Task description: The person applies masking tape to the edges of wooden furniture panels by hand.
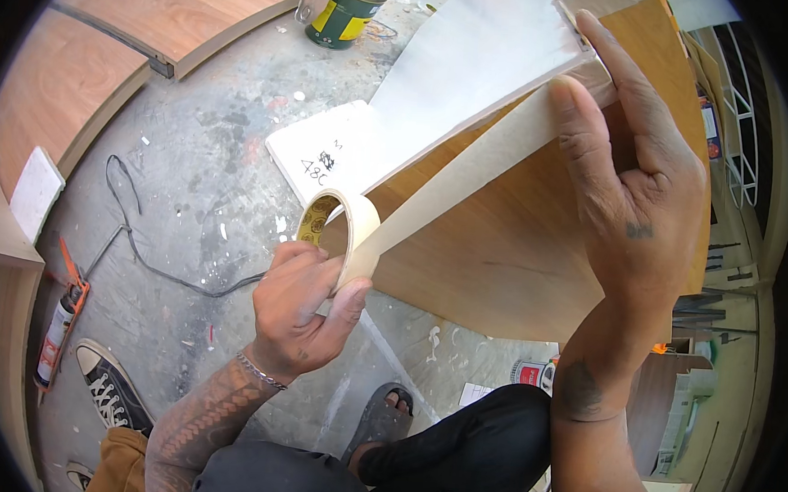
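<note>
My left hand (298,305) is closed round a roll of cream masking tape (365,231), with fingers through its core and the thumb against its outer side. From the roll a strip of tape (475,168) runs taut up to my right hand (639,184). There the thumb lies on the strip and the index finger reaches to the edge of a wood-grain panel (502,253). White translucent sheeting (478,57) covers the far part of the panel along that edge. My right hand's other fingers are mostly hidden.
A green and yellow can (343,13) stands on the stained floor. More wood-faced boards (165,2) are at the left, near an orange caulking gun (63,316) and a black cable (167,268). Another person's sneaker (115,387) is at lower left. A small tin (532,373) stands beside my knee.
</note>
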`<action>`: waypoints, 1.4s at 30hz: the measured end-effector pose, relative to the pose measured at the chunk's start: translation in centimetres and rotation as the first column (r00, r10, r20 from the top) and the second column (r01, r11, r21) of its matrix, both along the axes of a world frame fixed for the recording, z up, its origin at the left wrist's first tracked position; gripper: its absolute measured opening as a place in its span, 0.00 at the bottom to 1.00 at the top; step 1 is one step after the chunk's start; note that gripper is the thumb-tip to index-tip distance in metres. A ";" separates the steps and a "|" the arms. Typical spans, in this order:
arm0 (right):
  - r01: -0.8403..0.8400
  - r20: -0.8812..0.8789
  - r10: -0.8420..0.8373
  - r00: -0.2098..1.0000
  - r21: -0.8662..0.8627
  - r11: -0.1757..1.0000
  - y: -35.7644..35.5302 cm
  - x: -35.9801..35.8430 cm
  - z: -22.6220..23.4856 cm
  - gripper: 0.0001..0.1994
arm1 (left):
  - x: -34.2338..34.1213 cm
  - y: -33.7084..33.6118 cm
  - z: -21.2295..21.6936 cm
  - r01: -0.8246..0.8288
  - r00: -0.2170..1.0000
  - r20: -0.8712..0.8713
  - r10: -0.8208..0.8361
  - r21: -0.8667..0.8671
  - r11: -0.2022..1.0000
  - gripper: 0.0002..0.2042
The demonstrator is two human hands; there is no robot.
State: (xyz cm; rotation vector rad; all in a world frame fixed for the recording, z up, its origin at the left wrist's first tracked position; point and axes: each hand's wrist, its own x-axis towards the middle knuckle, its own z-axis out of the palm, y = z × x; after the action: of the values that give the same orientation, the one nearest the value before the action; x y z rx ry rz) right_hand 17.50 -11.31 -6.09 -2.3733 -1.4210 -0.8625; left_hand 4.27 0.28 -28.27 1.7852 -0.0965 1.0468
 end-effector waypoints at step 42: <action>-0.170 0.157 0.150 0.976 0.124 0.978 0.7 0.6 -0.6 0.13 | 0.7 0.1 -0.9 -0.008 0.999 0.039 0.010 -0.029 1.000 0.09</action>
State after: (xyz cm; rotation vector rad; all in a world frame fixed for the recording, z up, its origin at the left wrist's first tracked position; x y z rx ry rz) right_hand 18.15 -10.57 -6.64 -2.1005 -1.5308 -1.0726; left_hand 4.98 0.40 -29.22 1.7413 -0.0974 1.0850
